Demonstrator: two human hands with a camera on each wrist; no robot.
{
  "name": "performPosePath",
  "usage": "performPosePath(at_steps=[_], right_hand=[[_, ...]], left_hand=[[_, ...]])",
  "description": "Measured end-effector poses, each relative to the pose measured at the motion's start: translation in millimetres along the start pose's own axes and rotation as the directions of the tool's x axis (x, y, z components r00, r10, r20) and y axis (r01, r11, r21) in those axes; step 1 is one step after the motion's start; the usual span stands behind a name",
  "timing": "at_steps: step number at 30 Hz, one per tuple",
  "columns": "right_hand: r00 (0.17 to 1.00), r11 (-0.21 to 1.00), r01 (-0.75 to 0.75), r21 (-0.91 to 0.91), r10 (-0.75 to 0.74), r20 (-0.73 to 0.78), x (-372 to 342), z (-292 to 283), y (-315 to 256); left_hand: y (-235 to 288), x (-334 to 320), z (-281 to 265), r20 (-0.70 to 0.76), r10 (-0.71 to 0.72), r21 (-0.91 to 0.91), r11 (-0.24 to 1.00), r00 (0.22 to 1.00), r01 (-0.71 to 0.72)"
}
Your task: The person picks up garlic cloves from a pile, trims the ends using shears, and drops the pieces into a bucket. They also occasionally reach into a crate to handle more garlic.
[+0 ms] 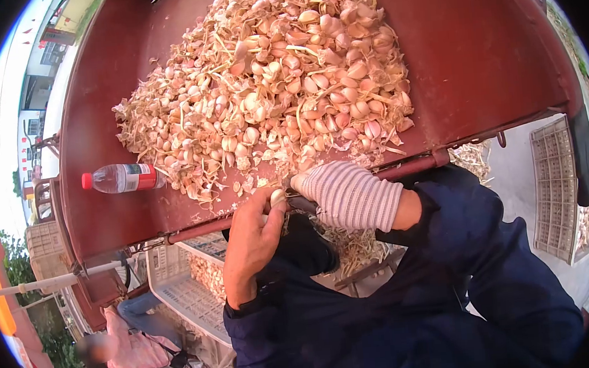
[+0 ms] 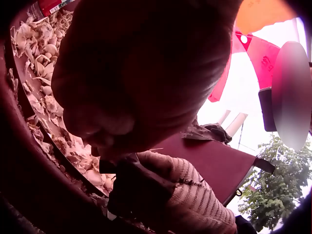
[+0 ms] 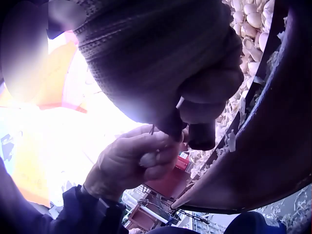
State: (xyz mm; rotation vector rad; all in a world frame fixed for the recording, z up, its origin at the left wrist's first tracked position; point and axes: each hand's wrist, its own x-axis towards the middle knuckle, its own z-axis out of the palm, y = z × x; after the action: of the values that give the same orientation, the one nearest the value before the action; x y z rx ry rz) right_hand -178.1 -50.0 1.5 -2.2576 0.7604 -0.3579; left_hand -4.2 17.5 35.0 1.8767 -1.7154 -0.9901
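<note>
A pale garlic clove [image 1: 277,196] is pinched between thumb and fingers of my bare left hand [image 1: 253,235], by the near edge of the red metal bed; it also shows in the right wrist view [image 3: 147,159]. My right hand [image 1: 358,196], in a striped fingerless glove, grips a dark tool with a rounded handle [image 3: 201,136], close against the left fingertips. The tool's working end is hidden. In the left wrist view, the left hand [image 2: 141,73] is a dark shape above the gloved hand [image 2: 195,195]. Just beyond both hands lies the garlic heap [image 1: 266,82].
A bottle with a red cap [image 1: 118,178] lies left of the heap. Below the bed's rim [image 1: 198,232] are a plastic crate [image 1: 186,296] and dry stalks. Another crate [image 1: 553,191] stands at right. A person in pink [image 1: 138,345] is at lower left.
</note>
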Motion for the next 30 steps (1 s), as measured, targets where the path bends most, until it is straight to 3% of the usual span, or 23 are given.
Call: performPosePath(at_steps=[1, 2, 4, 5, 6, 8, 12, 14, 15, 17, 18, 20, 24, 26, 30], right_hand=[[0.993, 0.991, 0.034, 0.129, -0.019, -0.118, 0, 7, 4], [0.992, 0.991, 0.034, 0.126, -0.019, -0.122, 1, 4, 4], [0.996, 0.955, -0.085, 0.284, 0.088, 0.002, 3, -1, 0], [0.997, 0.941, -0.042, 0.337, 0.060, -0.046, 3, 2, 1], [0.997, 0.941, -0.039, 0.335, 0.058, -0.045, 3, 2, 2], [0.999, 0.923, -0.045, 0.381, 0.050, -0.004, 3, -4, 0], [0.998, 0.926, -0.009, 0.377, 0.031, -0.053, 2, 0, 3], [0.999, 0.919, -0.036, 0.394, 0.025, 0.033, 2, -4, 1], [0.999, 0.918, -0.035, 0.394, 0.025, 0.031, 3, -5, 1], [1.000, 0.928, -0.020, 0.372, 0.013, 0.021, 3, -5, 1], [1.000, 0.928, -0.018, 0.371, 0.011, 0.022, 2, -7, 0], [0.998, 0.957, 0.035, 0.289, -0.049, 0.041, 1, -13, 0], [0.991, 0.995, 0.083, 0.057, -0.089, 0.099, 0, -12, 6], [0.992, 0.996, 0.053, 0.070, -0.060, 0.110, -1, -18, 3], [0.982, 0.997, 0.075, -0.017, -0.071, 0.178, 1, -19, 1]], left_hand=[[-6, -3, 6, -0.102, 0.013, -0.176, 0.984, 0.995, -0.031], [-8, -5, 15, -0.102, 0.018, -0.175, 0.984, 0.995, -0.036], [-6, -9, 38, -0.313, -0.109, -0.389, 0.921, 0.944, -0.022], [-4, -9, 47, -0.406, -0.094, -0.406, 0.910, 0.909, -0.087], [-4, -10, 48, -0.408, -0.094, -0.406, 0.910, 0.908, -0.089], [-5, -11, 50, -0.399, -0.140, -0.594, 0.792, 0.906, -0.139], [-7, -9, 44, -0.359, -0.128, -0.603, 0.788, 0.925, -0.125], [-11, -8, 44, -0.263, -0.194, -0.823, 0.556, 0.945, -0.115], [-9, -8, 44, -0.263, -0.192, -0.822, 0.558, 0.945, -0.116], [-6, -8, 44, -0.184, -0.279, -0.927, 0.367, 0.942, -0.073], [-6, -8, 44, -0.186, -0.280, -0.927, 0.367, 0.942, -0.074], [-7, -10, 43, -0.054, -0.313, -0.985, 0.175, 0.948, 0.002], [-19, -15, 44, 0.043, -0.227, -0.995, 0.083, 0.973, 0.063], [-23, -14, 43, 0.076, -0.171, -0.996, 0.022, 0.982, 0.081], [-24, -13, 47, 0.080, -0.221, -0.997, -0.032, 0.972, 0.075]])
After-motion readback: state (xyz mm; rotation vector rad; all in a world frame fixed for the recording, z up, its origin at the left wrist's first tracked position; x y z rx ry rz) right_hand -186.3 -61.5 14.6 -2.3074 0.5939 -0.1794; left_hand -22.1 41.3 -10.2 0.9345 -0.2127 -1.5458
